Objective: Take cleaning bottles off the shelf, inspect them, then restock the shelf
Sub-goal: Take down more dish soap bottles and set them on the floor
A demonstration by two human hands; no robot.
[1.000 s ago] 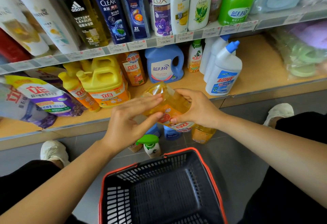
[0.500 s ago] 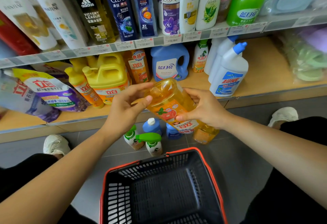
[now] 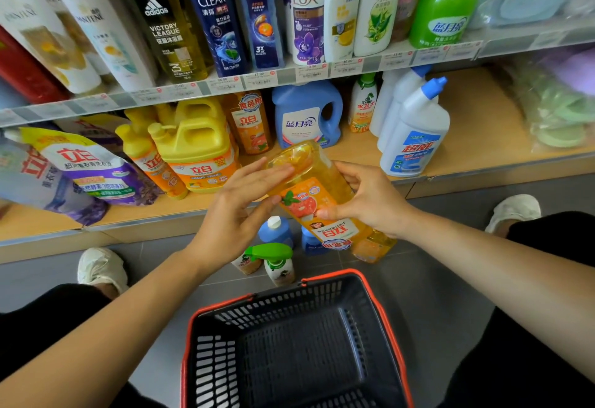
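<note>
Cradling tilted orange bottle (image 3: 314, 193): right hand (image 3: 370, 203) grip clamped round it, left hand (image 3: 240, 206) flat against it.

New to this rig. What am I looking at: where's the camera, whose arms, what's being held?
No robot: a person wears one wide-angle camera on the head, looking down at their own arms; every picture is that view. The right hand grips an orange detergent bottle, tilted with its base toward the store shelf; the left hand lies with straight fingers against it. The shelf is stocked with cleaning bottles. On the floor stand a few more bottles, one a green-capped spray bottle, near a black basket with a red rim.
</note>
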